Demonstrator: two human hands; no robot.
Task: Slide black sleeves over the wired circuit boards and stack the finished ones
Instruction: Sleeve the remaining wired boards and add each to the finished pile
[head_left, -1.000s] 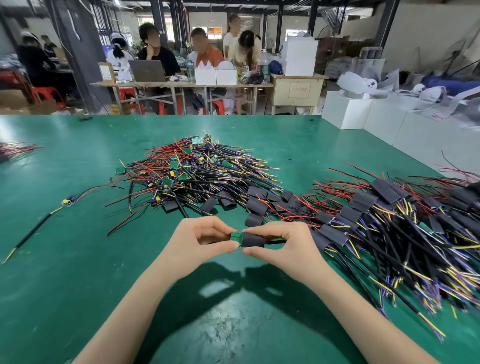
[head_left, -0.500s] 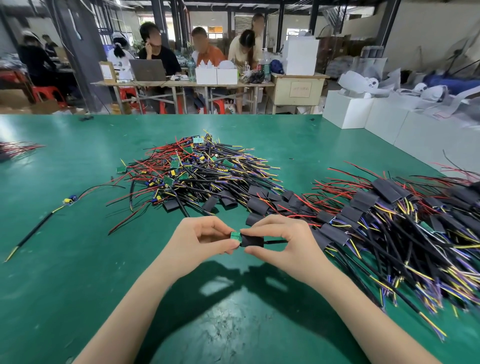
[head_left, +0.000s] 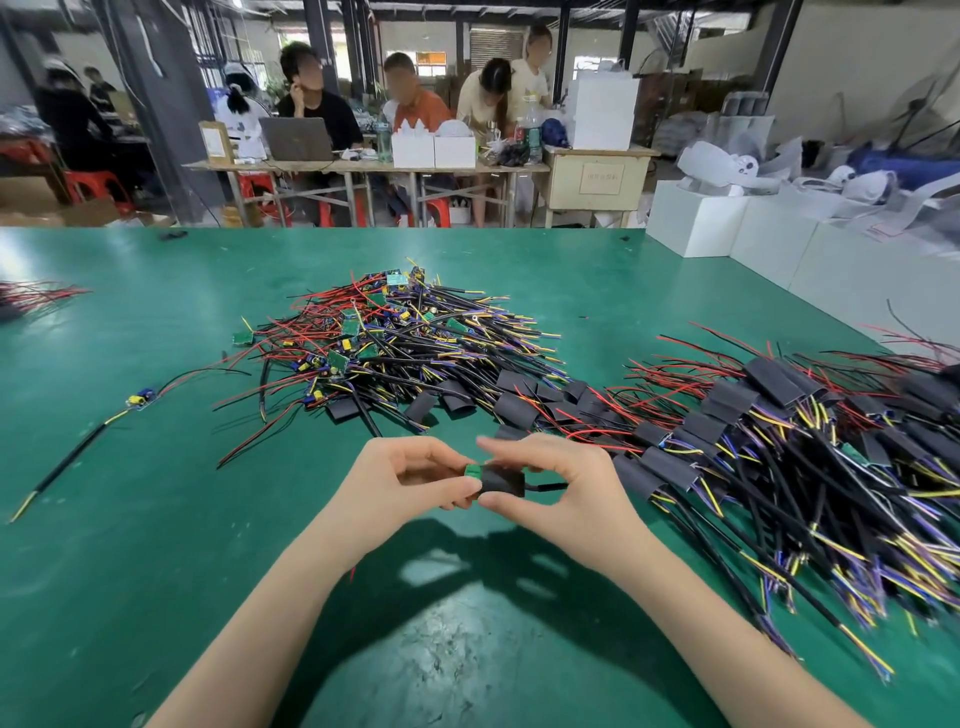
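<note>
The left hand (head_left: 400, 480) is pinching the circuit board (head_left: 472, 471) steady while the right hand (head_left: 561, 486) is gripping the black sleeve (head_left: 501, 479), working it over the board.

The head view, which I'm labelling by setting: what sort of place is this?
Probably a small electronics assembly workshop: a green work table heaped with bare wired circuit boards, a stack of black-sleeved ones, and people at a long desk behind.

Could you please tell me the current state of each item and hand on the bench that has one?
Black sleeve: most of the way over the board.
Circuit board: green end poking out.
Left hand: pinching the board.
Right hand: pinching the sleeve.
Sleeved pile: on the right.
Bare-board pile: unsleeved.
</note>
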